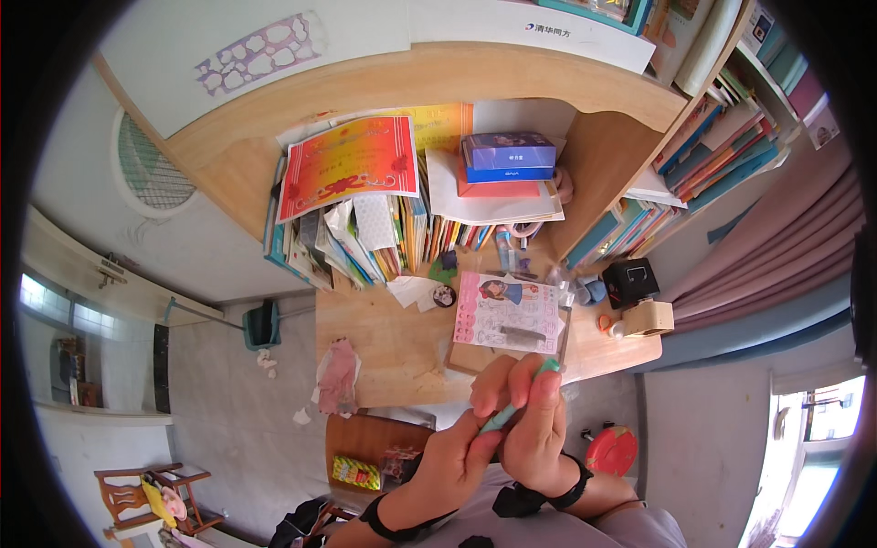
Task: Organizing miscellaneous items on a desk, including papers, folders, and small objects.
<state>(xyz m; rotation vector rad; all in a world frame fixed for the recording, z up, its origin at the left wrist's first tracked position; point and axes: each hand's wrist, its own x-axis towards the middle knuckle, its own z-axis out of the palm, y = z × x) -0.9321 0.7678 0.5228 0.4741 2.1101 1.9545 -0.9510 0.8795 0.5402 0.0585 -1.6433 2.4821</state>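
A green pen or marker [503,416] is held between both hands, just off the desk's front edge. My left hand [473,435] grips its lower end, while my right hand [538,418] holds the upper end, thumb near the tip. Beyond the hands, an illustrated sheet with a girl figure and line drawings [503,312] lies on a board [460,356] on the wooden desk [384,370]. A grey strip-like object [522,337] rests on the sheet. Black bands circle both wrists.
Books [411,240] line the desk's back beneath a red and yellow certificate [353,164]. A black box [629,282] and wooden block [647,318] stand at the right. Pink cloth [338,377] hangs at the left edge; a brown chair [373,435] is below.
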